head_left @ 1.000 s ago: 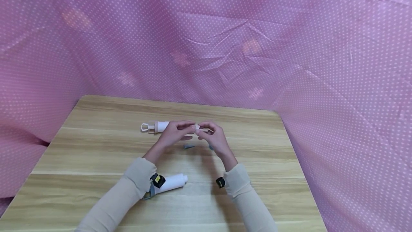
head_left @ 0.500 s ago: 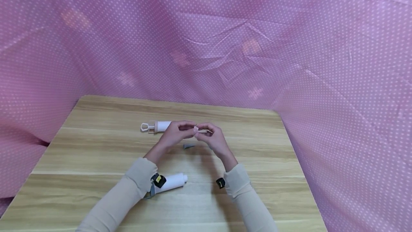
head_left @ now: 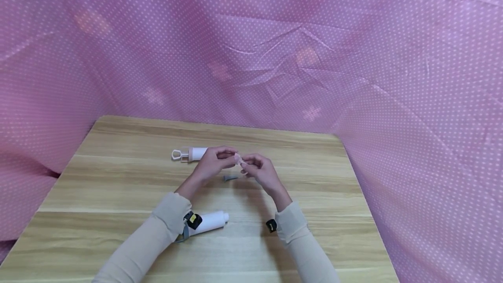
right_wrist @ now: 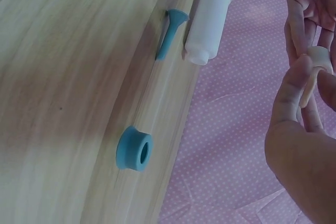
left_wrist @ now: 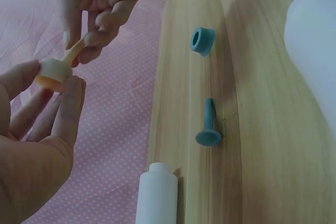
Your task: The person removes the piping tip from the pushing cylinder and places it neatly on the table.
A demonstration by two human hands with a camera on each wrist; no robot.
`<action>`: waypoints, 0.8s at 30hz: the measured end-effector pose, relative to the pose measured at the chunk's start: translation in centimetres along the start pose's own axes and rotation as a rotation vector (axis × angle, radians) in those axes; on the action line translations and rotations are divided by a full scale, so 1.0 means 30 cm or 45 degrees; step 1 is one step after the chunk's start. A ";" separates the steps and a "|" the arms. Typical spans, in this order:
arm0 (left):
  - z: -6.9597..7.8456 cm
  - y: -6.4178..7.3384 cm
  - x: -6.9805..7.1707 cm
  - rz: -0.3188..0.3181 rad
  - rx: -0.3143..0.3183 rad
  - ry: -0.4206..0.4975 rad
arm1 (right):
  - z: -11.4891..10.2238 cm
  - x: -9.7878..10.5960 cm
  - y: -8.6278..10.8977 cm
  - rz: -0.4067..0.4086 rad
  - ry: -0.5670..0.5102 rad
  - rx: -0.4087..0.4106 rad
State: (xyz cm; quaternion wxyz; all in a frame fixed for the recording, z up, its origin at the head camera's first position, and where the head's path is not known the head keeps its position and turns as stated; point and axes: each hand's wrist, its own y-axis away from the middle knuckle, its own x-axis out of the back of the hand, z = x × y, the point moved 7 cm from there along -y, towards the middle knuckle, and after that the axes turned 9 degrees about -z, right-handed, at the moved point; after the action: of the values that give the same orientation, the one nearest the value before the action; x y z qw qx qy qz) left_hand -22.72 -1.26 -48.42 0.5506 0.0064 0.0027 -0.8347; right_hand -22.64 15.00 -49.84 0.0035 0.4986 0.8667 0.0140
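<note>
In the head view, my left hand [head_left: 210, 164] and right hand [head_left: 264, 173] meet above the far half of the table. Between them is a small cream cap [left_wrist: 54, 72] with a narrow tan stem [left_wrist: 74, 52] projecting from one side. The left thumb and fingers pinch the cap by its rim, as the left wrist view shows. My right fingers and thumb pinch the stem, close to the cap in the right wrist view. Below the hands, a teal funnel-shaped piece [left_wrist: 209, 132] and a teal flanged ring [right_wrist: 135, 149] lie apart on the wood.
Behind the left hand lies a white cylinder [head_left: 198, 154] with a beige collar and loop handle. Another white cylinder [head_left: 212, 221] with a grey-blue end lies near the left wrist. Pink dotted cloth [head_left: 251, 56] hangs around the wooden table [head_left: 314, 178].
My right hand drew closer with the stem, then shifted slightly right and down, its fingers changing position. My left hand keeps its pinch on the cap, almost in place. Both white cylinders stay put.
</note>
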 end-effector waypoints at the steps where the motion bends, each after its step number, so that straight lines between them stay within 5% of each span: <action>1: -0.002 -0.001 0.003 0.004 -0.004 -0.003 | 0.002 0.002 0.001 -0.002 0.015 -0.003; 13: 0.010 0.004 0.006 0.020 0.023 -0.050 | 0.016 0.013 0.013 0.007 -0.016 0.018; 24: -0.006 0.005 0.015 0.069 -0.019 -0.048 | 0.021 0.040 0.022 0.136 -0.064 0.052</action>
State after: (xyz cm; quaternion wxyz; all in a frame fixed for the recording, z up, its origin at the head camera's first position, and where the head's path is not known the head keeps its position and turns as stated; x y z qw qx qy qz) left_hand -22.75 -1.72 -48.62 0.5729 -0.0133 -0.0016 -0.8195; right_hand -22.66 16.37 -50.42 0.0145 0.5443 0.8386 -0.0159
